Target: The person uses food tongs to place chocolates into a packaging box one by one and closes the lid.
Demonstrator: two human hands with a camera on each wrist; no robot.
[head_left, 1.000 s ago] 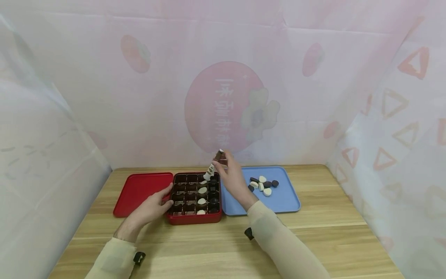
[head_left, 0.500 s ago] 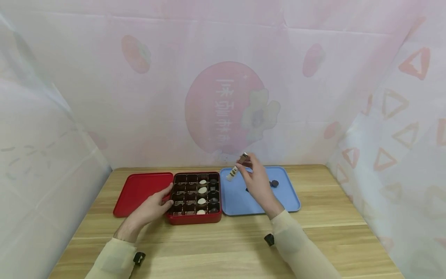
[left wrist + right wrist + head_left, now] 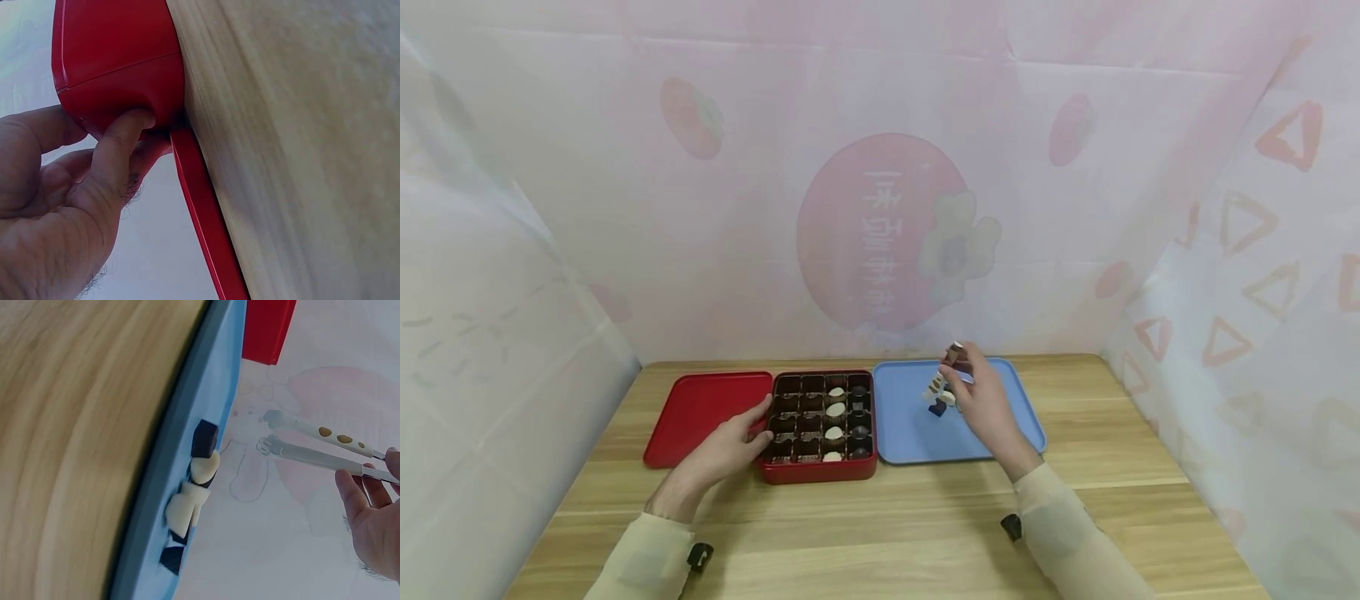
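My right hand grips a pair of small tongs above the blue tray. In the right wrist view the tong arms stand apart with nothing between their pale, rounded tips. Below them on the tray lie dark chocolates and white chocolates, partly hidden by the hand in the head view. My left hand rests against the left side of the red box, its thumb touching the wall. Inside the box, white chocolates and dark chocolates fill the two right-hand columns of a brown divided insert.
A red lid lies left of the box, partly behind my left hand. The box stands between lid and tray on a wooden table. A printed cloth hangs behind and at both sides.
My right hand has moved the tongs from over the box's right columns rightward to above the chocolates on the tray. A white chocolate now sits in the upper compartment. The left hand stays put.
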